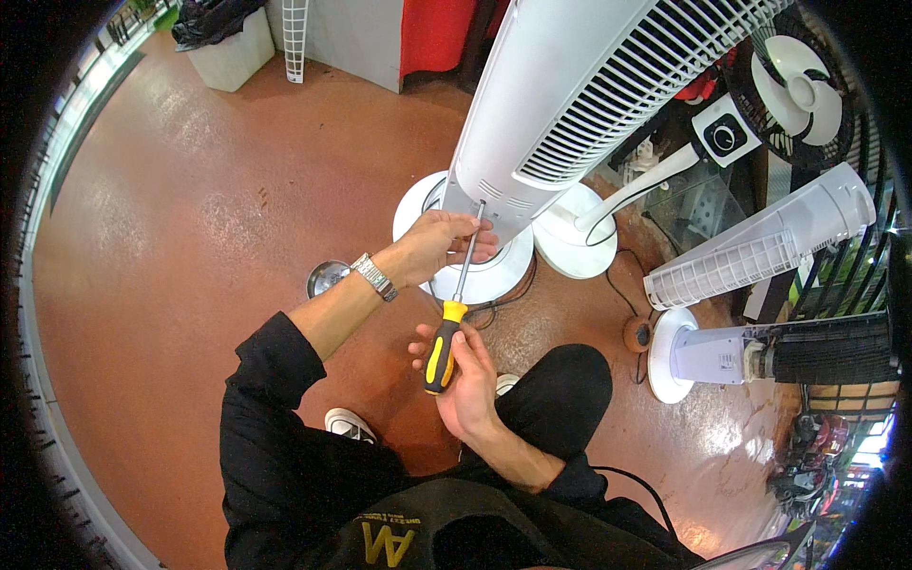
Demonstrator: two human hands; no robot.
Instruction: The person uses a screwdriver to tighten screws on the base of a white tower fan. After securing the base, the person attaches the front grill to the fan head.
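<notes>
A white tower fan (pixel 494 123) stands before me on a round white base (pixel 410 214), its slatted grille facing right. My right hand (pixel 465 385) is closed round the black and yellow handle of a screwdriver (pixel 441 356). Its long metal shaft points up at the fan's lower housing, where the tip meets the casing just under some small vent slots. Near that tip, the thumb and fingers of my left hand (pixel 439 249) close about the shaft. Whether a screw sits at the tip is too small to tell.
A metal bowl (pixel 328 277) rests on the brown floor (pixel 190 332) by my left forearm. To the right are a pedestal fan (pixel 727 133), a detached white fan casing (pixel 760 242) and an opened tower fan (pixel 712 353). Cables trail near the bases. A white bin (pixel 231 52) stands far left.
</notes>
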